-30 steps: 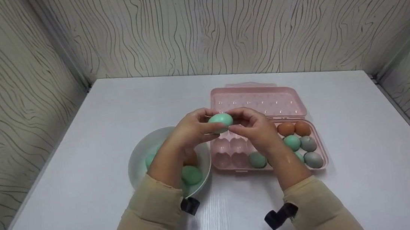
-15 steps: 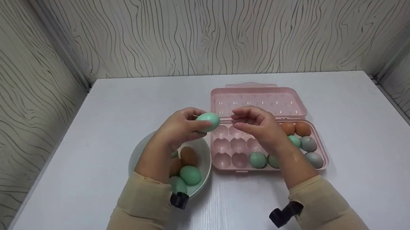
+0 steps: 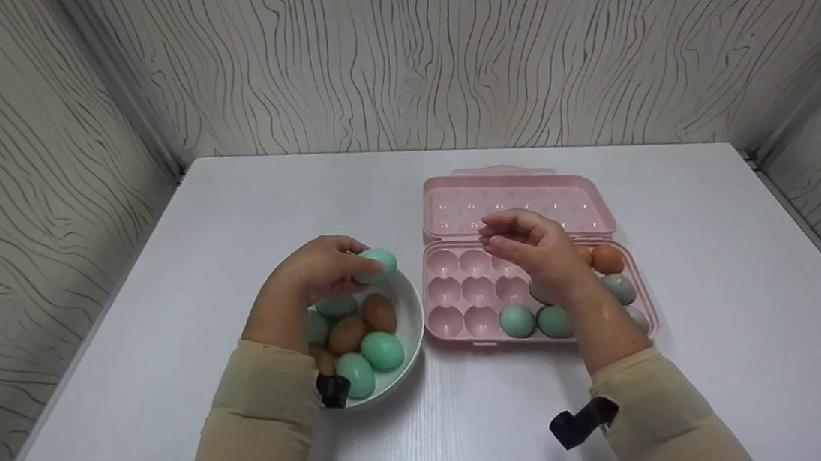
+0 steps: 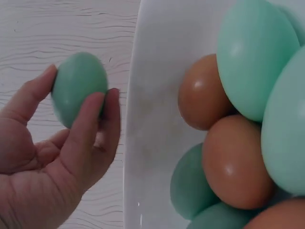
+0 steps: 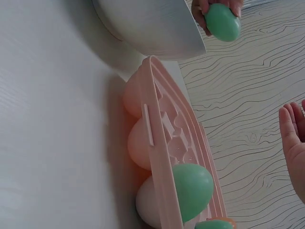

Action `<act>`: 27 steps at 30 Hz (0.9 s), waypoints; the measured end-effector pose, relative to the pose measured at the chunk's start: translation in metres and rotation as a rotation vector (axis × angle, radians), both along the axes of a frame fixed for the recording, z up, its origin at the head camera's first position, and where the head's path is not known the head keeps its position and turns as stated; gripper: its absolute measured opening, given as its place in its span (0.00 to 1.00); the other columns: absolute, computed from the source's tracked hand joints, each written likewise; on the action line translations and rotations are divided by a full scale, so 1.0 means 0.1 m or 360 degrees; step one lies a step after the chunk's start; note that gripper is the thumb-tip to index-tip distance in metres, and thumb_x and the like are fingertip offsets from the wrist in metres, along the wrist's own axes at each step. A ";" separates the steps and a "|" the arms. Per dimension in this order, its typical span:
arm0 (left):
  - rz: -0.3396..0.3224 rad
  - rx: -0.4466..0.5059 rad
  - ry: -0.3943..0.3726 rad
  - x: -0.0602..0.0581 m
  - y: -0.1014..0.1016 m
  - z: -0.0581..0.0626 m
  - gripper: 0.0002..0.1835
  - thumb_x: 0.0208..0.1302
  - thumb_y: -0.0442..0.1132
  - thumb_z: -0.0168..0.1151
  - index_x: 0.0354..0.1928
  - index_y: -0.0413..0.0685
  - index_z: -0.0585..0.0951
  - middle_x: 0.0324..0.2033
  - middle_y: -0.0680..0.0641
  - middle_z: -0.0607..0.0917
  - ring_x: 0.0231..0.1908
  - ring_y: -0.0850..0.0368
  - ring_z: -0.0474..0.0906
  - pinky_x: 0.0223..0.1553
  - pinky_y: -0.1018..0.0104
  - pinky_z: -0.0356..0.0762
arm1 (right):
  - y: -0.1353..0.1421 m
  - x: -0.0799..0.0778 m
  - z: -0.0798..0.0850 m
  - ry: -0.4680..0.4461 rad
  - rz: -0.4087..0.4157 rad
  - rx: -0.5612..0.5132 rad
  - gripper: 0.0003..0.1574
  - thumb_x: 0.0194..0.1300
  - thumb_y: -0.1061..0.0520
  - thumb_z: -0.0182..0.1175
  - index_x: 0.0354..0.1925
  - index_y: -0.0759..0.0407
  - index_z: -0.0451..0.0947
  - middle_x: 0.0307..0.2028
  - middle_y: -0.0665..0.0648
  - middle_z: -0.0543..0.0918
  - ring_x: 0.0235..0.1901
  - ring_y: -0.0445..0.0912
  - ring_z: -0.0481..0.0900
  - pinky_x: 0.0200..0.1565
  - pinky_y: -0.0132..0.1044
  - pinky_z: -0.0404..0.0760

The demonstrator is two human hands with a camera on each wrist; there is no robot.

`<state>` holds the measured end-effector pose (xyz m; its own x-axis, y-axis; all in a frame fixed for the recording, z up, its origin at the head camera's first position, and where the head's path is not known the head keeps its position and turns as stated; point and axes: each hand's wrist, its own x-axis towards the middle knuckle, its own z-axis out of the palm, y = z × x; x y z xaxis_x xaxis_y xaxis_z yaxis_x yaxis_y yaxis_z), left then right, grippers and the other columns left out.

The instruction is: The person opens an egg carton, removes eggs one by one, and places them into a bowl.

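My left hand holds a green egg between thumb and fingers, above the far side of the white bowl. In the left wrist view the same green egg is pinched at its sides, beside the bowl's rim. Inside the bowl lie several green and brown eggs. Over the pink egg carton hovers my right hand, its fingers loosely bent and holding nothing. Several green, brown and grey eggs sit toward the carton's right side, partly hidden by the right arm. Its left cups hold no eggs.
The carton's pink lid lies folded back behind it. Bowl and carton stand close side by side on a white table. Patterned panels rise behind the table and at both sides.
Both hands were at the green egg a second ago. The right hand has let go and drawn slightly right. The left hand has carried the egg left and down toward the bowl.
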<state>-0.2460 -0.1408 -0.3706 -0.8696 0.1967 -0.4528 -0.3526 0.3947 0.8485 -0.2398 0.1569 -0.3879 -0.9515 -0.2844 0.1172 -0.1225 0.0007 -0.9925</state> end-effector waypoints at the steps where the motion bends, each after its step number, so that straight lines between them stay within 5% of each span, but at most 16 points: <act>1: -0.0024 -0.0057 -0.0014 0.00 -0.02 -0.01 0.20 0.49 0.43 0.70 0.44 0.47 0.77 0.40 0.47 0.79 0.39 0.54 0.76 0.43 0.64 0.76 | 0.01 0.00 0.00 0.0000 -0.0004 0.0023 0.23 0.58 0.59 0.62 0.52 0.64 0.71 0.48 0.67 0.74 0.48 0.50 0.75 0.50 0.35 0.75; 6: -0.0113 -0.0254 -0.0077 -0.02 -0.09 -0.09 0.14 0.47 0.46 0.70 0.31 0.48 0.78 0.26 0.50 0.76 0.30 0.55 0.73 0.39 0.62 0.72 | 0.05 -0.01 0.00 -0.0009 -0.0013 0.0071 0.22 0.59 0.56 0.62 0.52 0.60 0.72 0.48 0.64 0.74 0.50 0.54 0.74 0.51 0.35 0.75; 13: -0.0117 -0.0405 -0.0139 -0.02 -0.12 -0.14 0.18 0.46 0.50 0.70 0.16 0.52 0.70 0.15 0.53 0.72 0.23 0.57 0.72 0.37 0.60 0.70 | 0.05 -0.01 0.00 -0.0018 0.0008 0.0082 0.21 0.60 0.56 0.61 0.51 0.61 0.72 0.48 0.63 0.74 0.49 0.52 0.75 0.50 0.35 0.75; 22: -0.0043 -0.0496 -0.0139 -0.02 -0.06 -0.13 0.17 0.46 0.52 0.69 0.32 0.48 0.82 0.31 0.48 0.83 0.39 0.52 0.75 0.46 0.58 0.68 | 0.04 -0.01 -0.02 -0.0015 0.0059 -0.0014 0.20 0.62 0.58 0.59 0.50 0.67 0.71 0.47 0.68 0.73 0.46 0.50 0.78 0.51 0.39 0.75; 27: 0.0009 -0.0441 -0.0195 -0.04 -0.04 -0.16 0.18 0.46 0.52 0.69 0.34 0.48 0.82 0.32 0.46 0.83 0.37 0.53 0.77 0.45 0.60 0.69 | 0.04 -0.02 -0.02 -0.0010 0.0052 -0.0040 0.18 0.62 0.59 0.59 0.49 0.66 0.72 0.46 0.69 0.73 0.45 0.49 0.78 0.51 0.39 0.76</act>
<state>-0.2495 -0.1448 -0.3867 -0.8060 0.0466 -0.5901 -0.4483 0.6030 0.6599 -0.2416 0.1608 -0.3903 -0.9424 -0.3126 0.1189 -0.1159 -0.0284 -0.9929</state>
